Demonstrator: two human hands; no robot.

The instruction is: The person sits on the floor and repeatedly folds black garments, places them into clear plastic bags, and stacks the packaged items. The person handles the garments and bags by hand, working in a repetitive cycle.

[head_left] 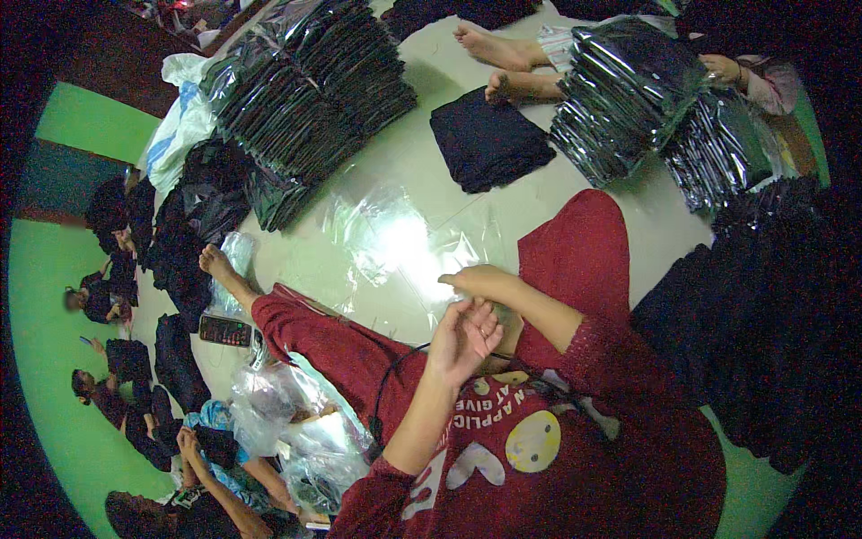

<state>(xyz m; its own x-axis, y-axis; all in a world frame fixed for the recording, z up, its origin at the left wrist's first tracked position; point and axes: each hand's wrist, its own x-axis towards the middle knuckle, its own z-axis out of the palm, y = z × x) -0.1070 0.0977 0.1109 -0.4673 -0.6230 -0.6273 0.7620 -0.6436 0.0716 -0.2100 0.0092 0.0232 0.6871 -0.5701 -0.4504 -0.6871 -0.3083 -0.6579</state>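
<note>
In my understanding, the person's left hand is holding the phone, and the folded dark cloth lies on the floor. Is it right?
Not quite: in the head view, the phone lies beside the left leg, not in the left hand. The folded dark cloth does lie on the floor.

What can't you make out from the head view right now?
In the head view:
Right hand: fingers partly hidden behind the left hand; grip unclear.
Clear plastic: outline lost in glare.
Phone screen: details too small.
Dark pile: right side lost in the dark rim.
</note>
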